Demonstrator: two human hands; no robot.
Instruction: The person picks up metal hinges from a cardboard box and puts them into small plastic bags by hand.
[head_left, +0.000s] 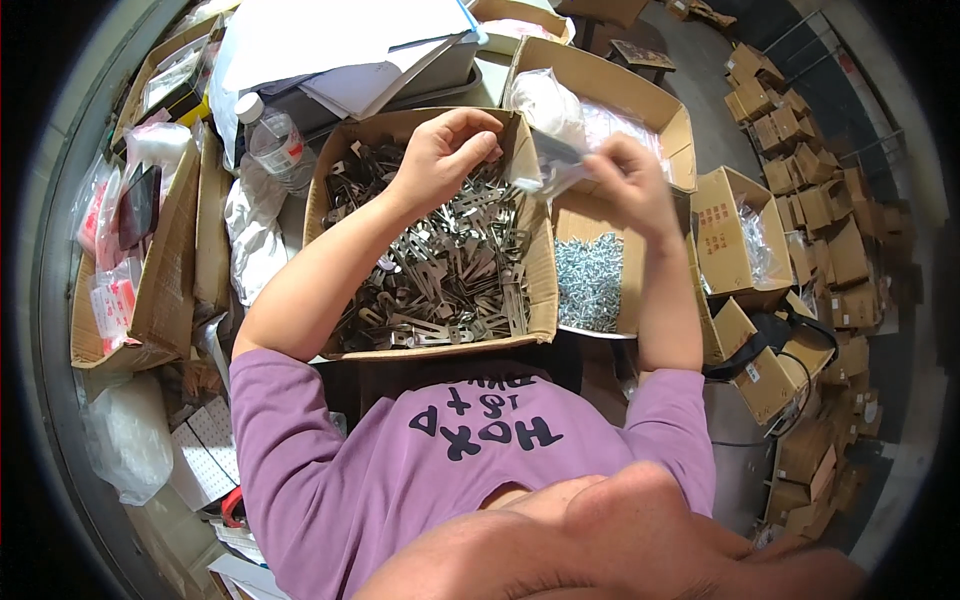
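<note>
My right hand (632, 188) is closed, with thumb and fingers pinching a small clear plastic bag (545, 172); motion smears both, and a dark shape shows in the bag. To its left, my left hand (445, 160) hovers over the far right part of a cardboard box (542, 270). Its thumb and fingertips are curled together; whatever they may hold is hidden. Flat, slotted metal pieces (450, 265) fill that box in a loose heap. Right beside it, below my right hand, lie many small silvery screws (590, 280) in a smaller carton (630, 290).
Beyond my right hand, an open carton (675, 140) holds plastic bags and a white bundle (548, 105). A water bottle (275, 145) stands left of the metal pieces. Papers (350, 50) lie over a grey bin at the back. Farther right, several cartons (800, 150) are piled.
</note>
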